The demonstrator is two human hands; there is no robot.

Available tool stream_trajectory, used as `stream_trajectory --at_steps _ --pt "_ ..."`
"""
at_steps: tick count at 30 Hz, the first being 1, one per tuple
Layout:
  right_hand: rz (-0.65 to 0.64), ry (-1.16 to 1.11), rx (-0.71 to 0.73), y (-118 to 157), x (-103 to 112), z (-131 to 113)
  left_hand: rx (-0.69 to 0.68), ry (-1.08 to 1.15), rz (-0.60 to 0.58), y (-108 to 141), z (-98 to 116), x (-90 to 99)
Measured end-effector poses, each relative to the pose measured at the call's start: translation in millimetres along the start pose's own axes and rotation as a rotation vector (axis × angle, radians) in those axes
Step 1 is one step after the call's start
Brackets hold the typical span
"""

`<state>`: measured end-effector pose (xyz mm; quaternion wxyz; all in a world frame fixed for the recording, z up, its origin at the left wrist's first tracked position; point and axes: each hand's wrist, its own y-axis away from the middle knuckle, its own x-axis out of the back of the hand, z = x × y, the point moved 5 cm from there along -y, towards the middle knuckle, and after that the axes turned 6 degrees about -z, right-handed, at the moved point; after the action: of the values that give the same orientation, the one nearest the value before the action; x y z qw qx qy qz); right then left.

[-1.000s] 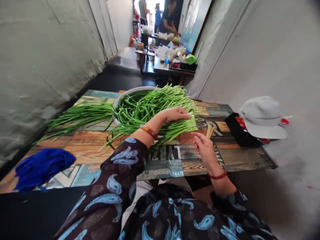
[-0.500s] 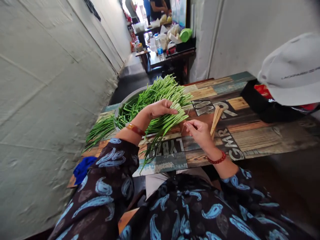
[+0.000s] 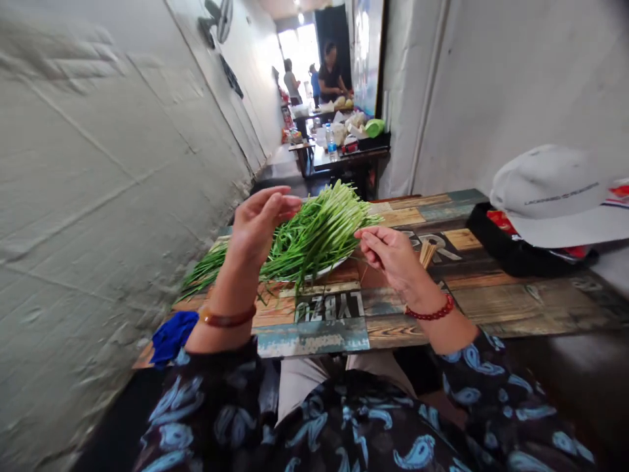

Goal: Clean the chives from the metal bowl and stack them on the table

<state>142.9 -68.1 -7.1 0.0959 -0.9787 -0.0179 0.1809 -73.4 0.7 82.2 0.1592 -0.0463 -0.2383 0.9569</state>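
Long green stalks point(image 3: 324, 229) with pale ends lie heaped in a wide bowl on the patterned table. My left hand point(image 3: 260, 223) is raised over the left side of the heap, fingers apart, with nothing seen in it. Just right of the pale ends, my right hand point(image 3: 386, 252) is pinched closed; a thin stick seems to show below its fingers, but what it grips is too small to make out. A bundle of thin wooden sticks point(image 3: 428, 252) lies behind my right wrist, partly hidden by it.
On the table's right sits a white cap point(image 3: 555, 190) on a black bag point(image 3: 506, 252). A blue cloth point(image 3: 171, 335) lies at the left edge. Beyond, another table holds a water bottle point(image 3: 331, 141) and bags. Several people are farther back. A wall runs along the left.
My left hand has come off the stalks it was holding, moving left and opening. My right hand stays closed near the pale ends. The view has tilted up, showing more of the room.
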Motion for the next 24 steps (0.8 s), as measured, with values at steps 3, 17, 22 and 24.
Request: stream_trajectory --at_steps 3,17,22,24 --pt "-0.067 0.073 0.089 -14.0 -17.3 -35.9 0.0 0.036 0.091 62.1 8.9 29.3" --pt "-0.183 0.434 0.368 -39.9 -123.1 -155.3 0.437 0.11 -0.05 215.1 -76.8 41.1" --pt "-0.222 0.357 0.395 -37.4 -169.4 -172.3 0.411 0.178 -0.066 220.0 -81.1 37.3" --pt "-0.241 0.293 0.398 -34.9 -185.6 -170.7 0.385 0.195 -0.029 218.6 -73.5 35.4"
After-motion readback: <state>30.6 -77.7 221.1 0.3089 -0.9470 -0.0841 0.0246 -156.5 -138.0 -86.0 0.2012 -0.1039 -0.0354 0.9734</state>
